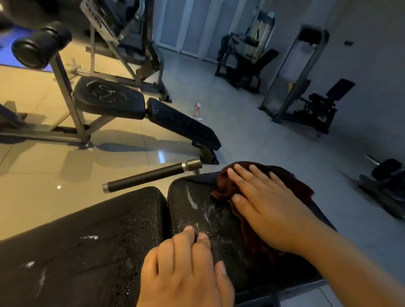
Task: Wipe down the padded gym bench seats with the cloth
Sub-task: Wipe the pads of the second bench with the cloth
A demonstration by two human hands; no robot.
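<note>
Our right hand (263,206) lies flat on the dark maroon cloth (299,188), fingers straight and pressing, not clutching it. The cloth sits bunched at the far end of the near bench's seat pad (189,208). It looks like soft, floppy terry, light and easy to crumple, so we'd say a flat palm in the middle works better than pinching an edge. Our left hand (186,279) holds nothing, with its fingertips resting on the same pad. That pad is black pebbled vinyl with rounded corners, beaded with wet droplets, so it's probably slick. The back pad (83,240) beside it is speckled too. The other bench's seat (109,96) still wears a white foamy squiggle, and a spray bottle (197,110) stands on the floor.
</note>
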